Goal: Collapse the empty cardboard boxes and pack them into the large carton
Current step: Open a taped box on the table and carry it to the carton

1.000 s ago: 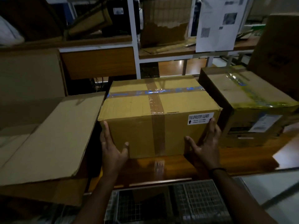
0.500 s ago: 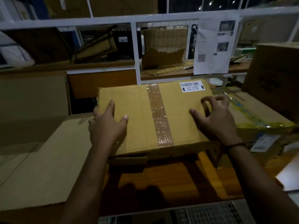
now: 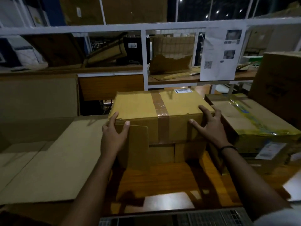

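Note:
A brown cardboard box (image 3: 140,105) with a clear tape strip down its middle sits tilted on the wooden table (image 3: 162,181). Loose flaps hang open on its near face. My left hand (image 3: 114,134) grips the box's near left corner, thumb on the front flap and fingers on the edge. My right hand (image 3: 210,126) grips the near right corner, with its thumb on the front face and its fingers spread over the top. The large carton (image 3: 37,97) stands open at the left, its wide flap (image 3: 53,162) lying flat toward me.
A taped box (image 3: 254,123) with yellow-blue tape stands right of the held box, a taller carton (image 3: 280,85) behind it. A white shelf rack (image 3: 143,59) with cardboard and a hanging paper sheet (image 3: 219,54) closes the back. Wire mesh (image 3: 179,219) lies at the near edge.
The box has been tipped over away from me, so the labelled face now lies on top at the far edge and loose flaps face me. Both hands shifted to its near upper corners.

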